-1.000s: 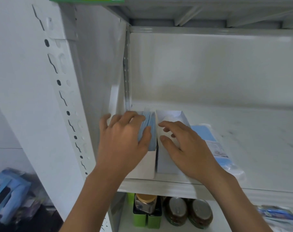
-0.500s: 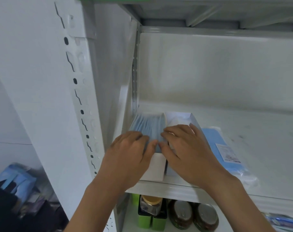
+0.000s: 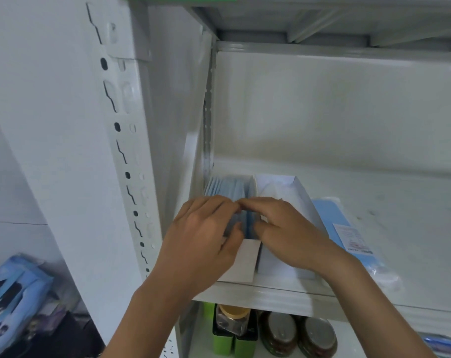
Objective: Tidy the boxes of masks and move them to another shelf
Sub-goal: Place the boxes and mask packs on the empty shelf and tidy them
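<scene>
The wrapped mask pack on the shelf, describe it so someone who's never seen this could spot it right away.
Start at the white shelf the hands are working on, then find the two open boxes at its left end. The pack lies flat just right of them, near the front edge. Unlike the upright boxes, it is a flat blue bundle in clear plastic with a white label.

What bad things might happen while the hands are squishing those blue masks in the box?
1. The left box sits at the shelf's front edge; a push from the left hand or right hand might tip it off onto the jars below.
2. The blue masks stand loosely, so pinching a few could bend them or drag others out.
3. The wrapped mask pack lies near the right wrist and could get nudged.
</scene>
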`<act>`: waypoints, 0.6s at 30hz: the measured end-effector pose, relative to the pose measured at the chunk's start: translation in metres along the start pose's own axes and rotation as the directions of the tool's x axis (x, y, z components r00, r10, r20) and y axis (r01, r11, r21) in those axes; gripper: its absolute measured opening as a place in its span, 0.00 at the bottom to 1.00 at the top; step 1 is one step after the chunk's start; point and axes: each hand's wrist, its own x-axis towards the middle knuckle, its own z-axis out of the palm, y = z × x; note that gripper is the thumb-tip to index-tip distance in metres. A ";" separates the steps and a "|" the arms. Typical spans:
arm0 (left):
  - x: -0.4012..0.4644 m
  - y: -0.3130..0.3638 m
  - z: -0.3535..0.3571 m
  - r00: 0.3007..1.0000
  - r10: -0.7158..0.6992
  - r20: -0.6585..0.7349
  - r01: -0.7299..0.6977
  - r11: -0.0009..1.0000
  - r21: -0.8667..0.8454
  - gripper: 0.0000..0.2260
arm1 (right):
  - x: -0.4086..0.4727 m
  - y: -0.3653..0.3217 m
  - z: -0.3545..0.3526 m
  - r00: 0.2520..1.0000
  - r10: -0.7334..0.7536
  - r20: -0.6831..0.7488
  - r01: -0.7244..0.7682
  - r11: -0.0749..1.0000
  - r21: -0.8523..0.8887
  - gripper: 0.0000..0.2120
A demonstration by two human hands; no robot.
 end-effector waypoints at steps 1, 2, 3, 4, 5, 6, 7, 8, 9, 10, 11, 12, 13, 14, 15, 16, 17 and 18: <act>0.004 0.002 -0.001 1.000 -0.001 0.024 0.001 1.000 -0.015 0.06 | 0.000 0.001 -0.001 1.000 -0.004 -0.016 0.004 1.000 0.018 0.17; 0.009 0.004 -0.002 0.998 -0.001 0.061 0.003 1.000 -0.024 0.05 | 0.001 0.002 0.000 0.999 -0.002 -0.039 0.003 1.000 0.027 0.15; 0.014 0.005 -0.003 0.994 -0.006 0.112 0.008 1.000 -0.021 0.05 | 0.002 0.003 0.001 0.998 -0.007 -0.067 0.009 0.999 0.034 0.13; 0.020 0.006 -0.004 0.985 -0.018 0.170 0.019 1.000 -0.005 0.08 | 0.002 0.004 0.003 0.995 -0.015 -0.102 0.019 0.999 0.041 0.13; 0.026 0.008 -0.004 0.975 -0.041 0.217 0.037 0.999 0.024 0.10 | 0.002 0.005 0.005 0.988 -0.023 -0.151 0.029 0.999 0.041 0.15; 0.032 0.008 -0.006 0.967 -0.075 0.242 0.062 0.996 0.062 0.12 | 0.002 0.006 0.006 0.978 -0.022 -0.208 0.029 0.999 0.032 0.19; 0.038 0.008 -0.006 0.962 -0.109 0.252 0.085 0.991 0.103 0.12 | 0.001 0.008 0.006 0.966 -0.016 -0.260 0.021 1.000 0.014 0.22; 0.042 0.007 -0.007 0.958 -0.135 0.252 0.101 0.985 0.143 0.14 | -0.001 0.009 0.006 0.953 -0.011 -0.304 0.010 1.000 -0.006 0.22; 0.046 0.007 -0.007 0.955 -0.157 0.250 0.114 0.977 0.179 0.17 | -0.003 0.011 0.005 0.938 -0.014 -0.345 0.007 1.000 -0.022 0.20; 0.050 0.006 -0.006 0.949 -0.179 0.260 0.124 0.969 0.214 0.19 | -0.006 0.012 0.003 0.925 -0.014 -0.379 0.001 0.999 -0.035 0.17; 0.052 0.006 -0.005 0.940 -0.198 0.276 0.127 0.959 0.255 0.20 | -0.009 0.014 0.001 0.911 -0.008 -0.413 -0.015 0.998 -0.053 0.15; 0.055 0.007 -0.003 0.930 -0.216 0.296 0.124 0.946 0.299 0.20 | -0.013 0.017 -0.003 0.893 0.003 -0.450 -0.042 0.996 -0.077 0.14; 0.057 0.008 -0.001 0.920 -0.233 0.314 0.121 0.934 0.337 0.21 | -0.017 0.020 -0.007 0.871 0.015 -0.490 -0.075 0.992 -0.104 0.15; 0.060 0.011 0.001 0.910 -0.249 0.331 0.124 0.927 0.354 0.21 | -0.021 0.025 -0.012 0.849 0.029 -0.527 -0.110 0.986 -0.123 0.15; 0.062 0.012 0.002 0.898 -0.264 0.351 0.135 0.926 0.352 0.20 | -0.024 0.031 -0.017 0.834 0.050 -0.549 -0.148 0.980 -0.136 0.16; 0.063 0.014 0.004 0.887 -0.277 0.371 0.146 0.928 0.343 0.20 | -0.026 0.037 -0.021 0.829 0.075 -0.554 -0.184 0.972 -0.144 0.16; 0.065 0.015 0.005 0.879 -0.283 0.385 0.150 0.929 0.339 0.18 | -0.028 0.043 -0.024 0.835 0.098 -0.542 -0.210 0.966 -0.150 0.16; 0.066 0.016 0.006 0.875 -0.285 0.392 0.150 0.928 0.341 0.17 | -0.030 0.049 -0.025 0.847 0.114 -0.519 -0.224 0.962 -0.155 0.16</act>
